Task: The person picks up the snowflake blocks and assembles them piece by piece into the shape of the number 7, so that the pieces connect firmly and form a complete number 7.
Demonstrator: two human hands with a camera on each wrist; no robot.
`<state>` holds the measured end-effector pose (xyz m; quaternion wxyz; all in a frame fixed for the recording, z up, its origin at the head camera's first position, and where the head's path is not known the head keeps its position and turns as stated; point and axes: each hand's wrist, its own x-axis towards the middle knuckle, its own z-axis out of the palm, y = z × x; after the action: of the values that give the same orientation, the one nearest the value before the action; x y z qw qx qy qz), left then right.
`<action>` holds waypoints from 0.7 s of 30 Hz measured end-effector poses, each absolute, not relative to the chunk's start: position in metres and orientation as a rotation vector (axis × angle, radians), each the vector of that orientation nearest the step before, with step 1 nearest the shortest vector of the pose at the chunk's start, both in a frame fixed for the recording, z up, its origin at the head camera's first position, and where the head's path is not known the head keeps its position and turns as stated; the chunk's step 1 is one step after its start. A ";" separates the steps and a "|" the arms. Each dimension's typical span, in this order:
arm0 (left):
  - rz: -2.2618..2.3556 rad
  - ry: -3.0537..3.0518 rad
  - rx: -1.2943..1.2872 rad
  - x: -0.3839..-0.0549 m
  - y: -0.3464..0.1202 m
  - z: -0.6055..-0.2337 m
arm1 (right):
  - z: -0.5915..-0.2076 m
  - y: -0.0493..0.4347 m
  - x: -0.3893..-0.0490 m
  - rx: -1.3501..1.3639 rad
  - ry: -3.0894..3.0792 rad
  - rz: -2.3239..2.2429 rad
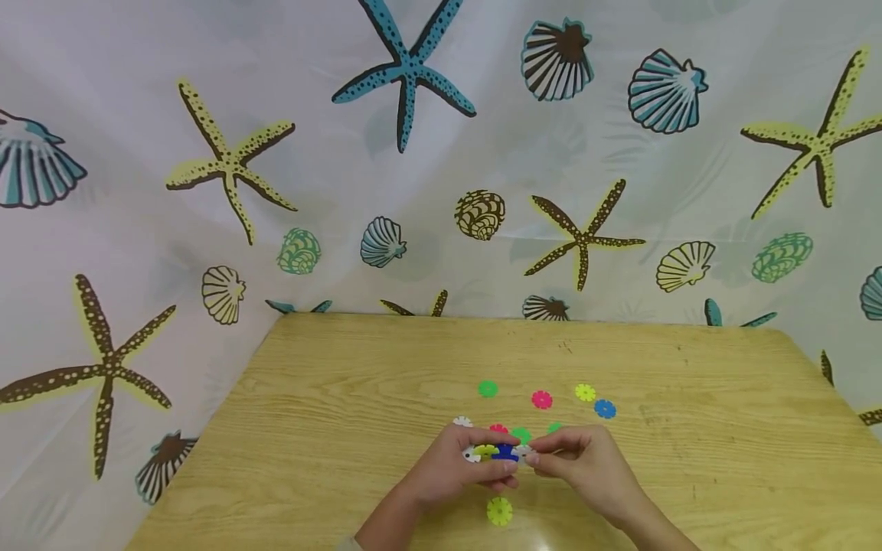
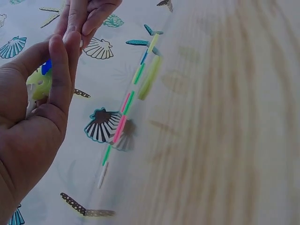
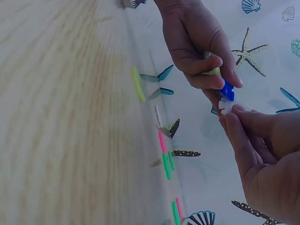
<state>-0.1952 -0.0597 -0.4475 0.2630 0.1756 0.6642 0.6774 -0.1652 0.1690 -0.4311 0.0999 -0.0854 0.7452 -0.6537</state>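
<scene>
In my left hand [image 1: 444,468] is a short row of notched plastic discs: a white disc [image 1: 472,455], a yellow disc [image 1: 485,450] and a dark blue disc [image 1: 505,452]. Its fingers and thumb grip the row from the left, hiding part of it. My right hand [image 1: 589,459] pinches another white disc [image 3: 225,106] between thumb and fingertips. That white disc meets the end of the blue disc [image 3: 227,90] in the right wrist view. Both hands are held over the front middle of the table, fingertips close together.
Loose notched discs lie on the wooden table [image 1: 344,383]. Beyond the hands are a green disc [image 1: 488,389], a pink disc [image 1: 542,399], a yellow one [image 1: 585,392], a blue one [image 1: 605,409] and several more. Another yellow disc [image 1: 499,511] lies nearer me. A patterned cloth [image 1: 441,176] hangs behind.
</scene>
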 end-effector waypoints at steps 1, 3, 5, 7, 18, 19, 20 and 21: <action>1.831 1.795 0.480 -0.195 -0.060 -0.447 | -0.431 0.168 -0.165 -0.255 2.208 -1.932; 1.829 1.796 0.479 -0.195 -0.060 -0.446 | -0.433 0.168 -0.165 -0.251 2.211 -1.935; 1.828 1.795 0.473 -0.195 -0.060 -0.445 | -0.435 0.168 -0.166 -0.250 2.223 -1.927; 1.819 1.805 0.468 -0.195 -0.061 -0.444 | -0.436 0.168 -0.166 -0.246 2.241 -1.911; 1.805 1.838 0.444 -0.197 -0.071 -0.445 | -0.438 0.164 -0.167 -0.273 2.195 -1.898; 1.809 1.831 0.440 -0.197 -0.072 -0.444 | -0.438 0.163 -0.167 -0.279 2.187 -1.898; 1.810 1.828 0.435 -0.198 -0.073 -0.444 | -0.438 0.163 -0.167 -0.285 2.181 -1.896; 1.814 1.823 0.434 -0.198 -0.074 -0.443 | -0.438 0.163 -0.167 -0.292 2.170 -1.896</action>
<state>-0.1981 -0.0736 -0.4432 0.2636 0.1604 0.6744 0.6708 -0.1672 0.1625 -0.4379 0.1223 -0.1000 0.7436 -0.6497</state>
